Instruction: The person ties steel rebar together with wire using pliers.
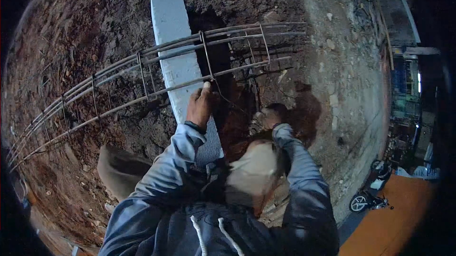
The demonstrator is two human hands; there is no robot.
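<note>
A long rebar cage (128, 101), its bars joined by several square stirrups, stretches across from the lower left to the upper right. Beneath it lies a pale, rough-faced slab (171, 14), crossed by the bars. My left hand (198, 107) is closed at the lower bar, thumb up against the corner of a stirrup (206, 54). From that corner a thin wire (228, 98) trails down to the right. Lower and further right, my right hand (271, 115) is over dark soil beside my knee, blurred and in shadow; its fingers cannot be made out.
Dark, lumpy soil (109, 23) surrounds the cage, with a dark hollow right of the slab. Paler stony ground (346, 113) runs along the right. My bent knees (254, 168) are close below my hands. A motorbike (368, 202) stands by an orange surface (403, 213).
</note>
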